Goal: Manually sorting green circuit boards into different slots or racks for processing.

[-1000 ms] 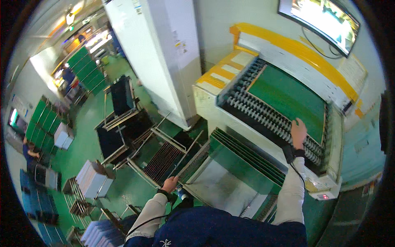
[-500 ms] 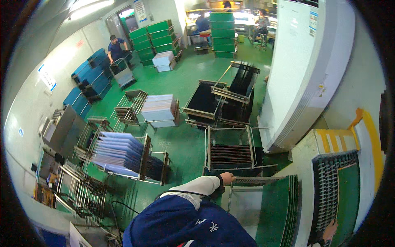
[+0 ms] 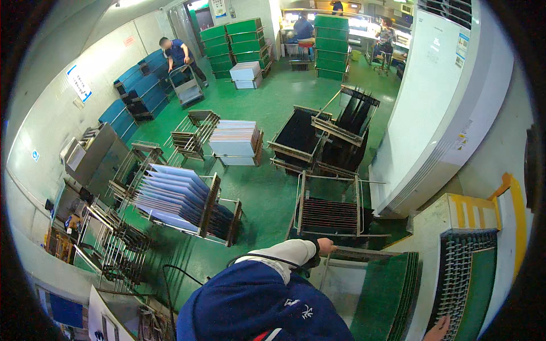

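My left hand (image 3: 326,245) is closed on the end of the top bar of a metal rack (image 3: 364,253). Several green panels (image 3: 384,295) stand upright side by side in this rack, with a pale panel (image 3: 343,284) left of them. At the lower right my right hand (image 3: 438,329) has its fingers stretched out over a roller conveyor (image 3: 453,284). It appears to hold nothing; the lower picture edge cuts it off. A green board (image 3: 480,290) lies on the rollers just right of that hand.
Ahead stands a metal rack with dark slats (image 3: 327,211); black racks (image 3: 296,136) lie beyond it. Racks of pale panels (image 3: 170,196) stand to the left. A tall white cabinet (image 3: 438,108) rises at right. Far left, a person (image 3: 179,54) holds a cart (image 3: 186,88).
My right hand has moved off the green board's edge, down and left over the rollers. My left hand keeps its hold on the rack. The whole view has shifted slightly.
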`<action>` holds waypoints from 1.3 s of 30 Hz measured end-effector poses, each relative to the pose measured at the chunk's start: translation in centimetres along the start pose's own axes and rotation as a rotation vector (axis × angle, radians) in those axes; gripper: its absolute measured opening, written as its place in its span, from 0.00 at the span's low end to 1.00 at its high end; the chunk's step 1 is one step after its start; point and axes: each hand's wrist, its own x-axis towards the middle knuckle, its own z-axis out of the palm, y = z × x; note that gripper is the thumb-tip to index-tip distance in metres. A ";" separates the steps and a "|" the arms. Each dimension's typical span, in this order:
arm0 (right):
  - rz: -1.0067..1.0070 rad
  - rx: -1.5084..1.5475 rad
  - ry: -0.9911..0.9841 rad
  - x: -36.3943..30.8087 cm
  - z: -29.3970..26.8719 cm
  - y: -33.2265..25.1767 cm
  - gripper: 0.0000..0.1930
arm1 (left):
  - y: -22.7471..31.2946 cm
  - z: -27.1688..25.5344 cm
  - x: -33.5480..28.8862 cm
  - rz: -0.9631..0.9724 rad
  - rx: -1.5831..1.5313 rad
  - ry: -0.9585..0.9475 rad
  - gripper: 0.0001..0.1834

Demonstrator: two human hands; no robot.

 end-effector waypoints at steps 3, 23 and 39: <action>-0.096 0.554 -0.031 -3.6 1.4 -1.9 0.18 | 0.5 -0.6 -0.9 0.016 0.013 -0.020 0.28; -0.331 0.254 0.053 -13.2 6.9 -7.3 0.15 | -1.0 -0.1 0.4 0.109 0.101 -0.023 0.30; -0.323 0.203 0.086 -14.0 7.8 -8.5 0.13 | -0.7 -0.3 -0.1 0.215 0.237 -0.039 0.22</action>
